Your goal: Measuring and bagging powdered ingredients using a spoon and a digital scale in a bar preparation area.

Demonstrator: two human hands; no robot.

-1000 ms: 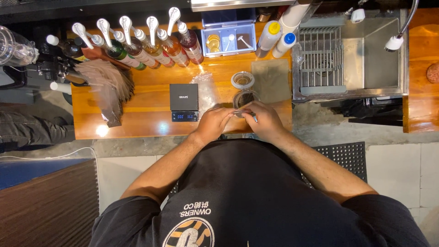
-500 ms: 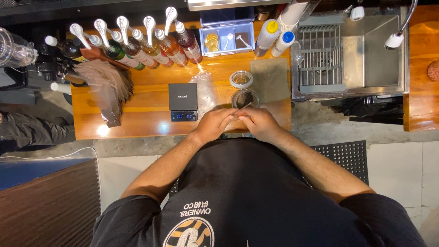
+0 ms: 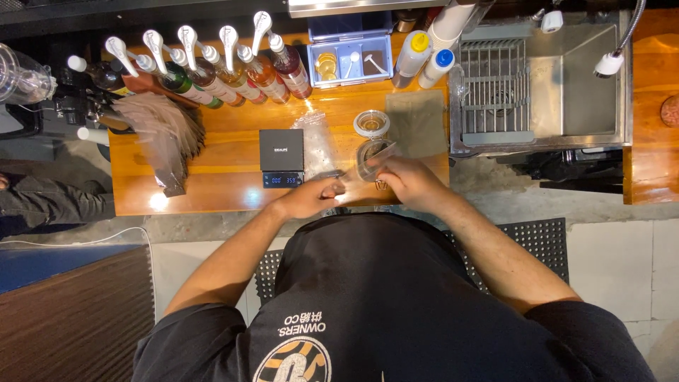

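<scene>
The person is standing at a wooden counter [image 3: 233, 184], both hands working near its front edge. The right hand [image 3: 410, 180] is gripping a small clear plastic cup [image 3: 371, 161], tilted, its fingers curled around it. The left hand [image 3: 311, 198] is closing loosely beside it, touching a crinkled clear plastic bag [image 3: 318, 145]; what its fingers are pinching cannot be told. Just left, a square black scale [image 3: 281, 157] is sitting flat. Behind the cup, a round clear container [image 3: 371, 124] is standing by a dull green cloth [image 3: 417, 124]. Glass syrup bottles [image 3: 212, 71] with white pumps are lining the back, beside a pale blue compartment tray [image 3: 350, 60] and a steel sink [image 3: 566, 85].
</scene>
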